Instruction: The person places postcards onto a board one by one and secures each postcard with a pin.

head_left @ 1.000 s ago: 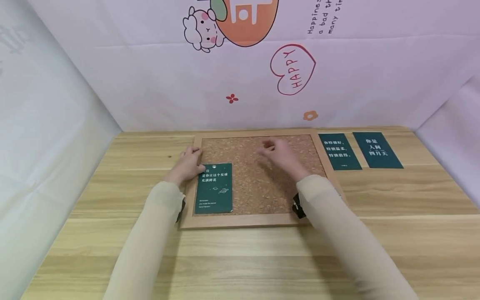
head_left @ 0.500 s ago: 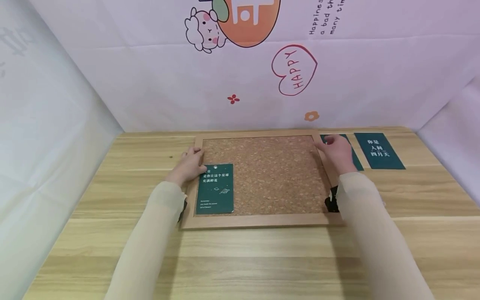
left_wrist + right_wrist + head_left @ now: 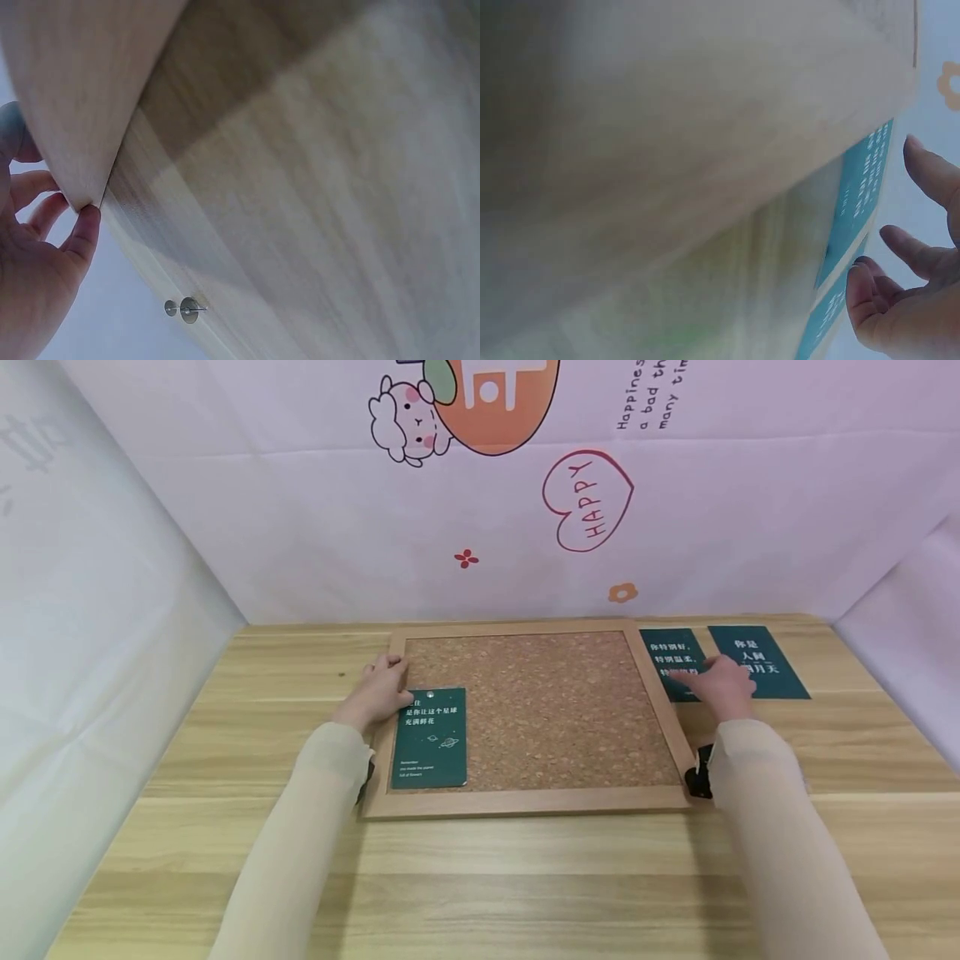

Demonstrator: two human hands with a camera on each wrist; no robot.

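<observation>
A wood-framed cork board (image 3: 555, 710) lies flat on the table. My left hand (image 3: 377, 689) grips its left frame side, thumb toward the front and fingertips against the outer edge; the left wrist view shows these fingers (image 3: 88, 225) curled at the wood. A dark green card (image 3: 429, 743) with white print and a small round tack at its top lies on the cork's lower left, its corner by my left thumb. My right hand (image 3: 723, 685), thumb and fingers spread apart, is over two similar green cards, the nearer card (image 3: 667, 647) and the farther card (image 3: 780, 672), right of the board.
A small metal thumbtack (image 3: 189, 310) sits on the table left of the board. Behind the wooden table (image 3: 480, 885) rises a white printed cloth (image 3: 337, 527), with more white cloth (image 3: 97, 610) at the left side.
My right hand has moved right from above the cork, past the board's right frame, to over the two loose cards. My left hand and the board have stayed in place.
</observation>
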